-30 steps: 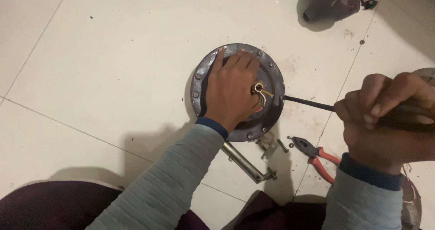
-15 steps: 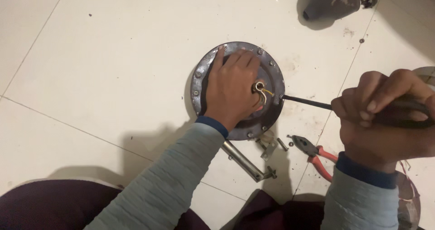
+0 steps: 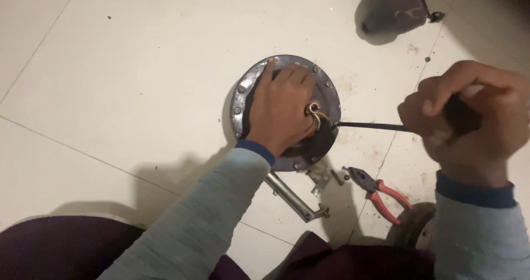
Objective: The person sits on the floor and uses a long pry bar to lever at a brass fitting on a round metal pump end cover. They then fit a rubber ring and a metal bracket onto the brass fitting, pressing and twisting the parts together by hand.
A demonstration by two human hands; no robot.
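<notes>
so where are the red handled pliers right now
In the head view the pliers lie on the floor tiles at lower right, just below the screwdriver shaft and right of the round metal disc.

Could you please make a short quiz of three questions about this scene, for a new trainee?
1. True or false: the left hand rests flat on the round metal cover.
2. Which tool does the right hand grip? A) red-handled pliers B) screwdriver C) hammer
3. Fill in: the screwdriver tip meets the cover at its ____ edge, as seen in the picture.

Key:
1. True.
2. B; the red-handled pliers lie untouched on the tiled floor.
3. Right, beside the wires at the centre.
</notes>
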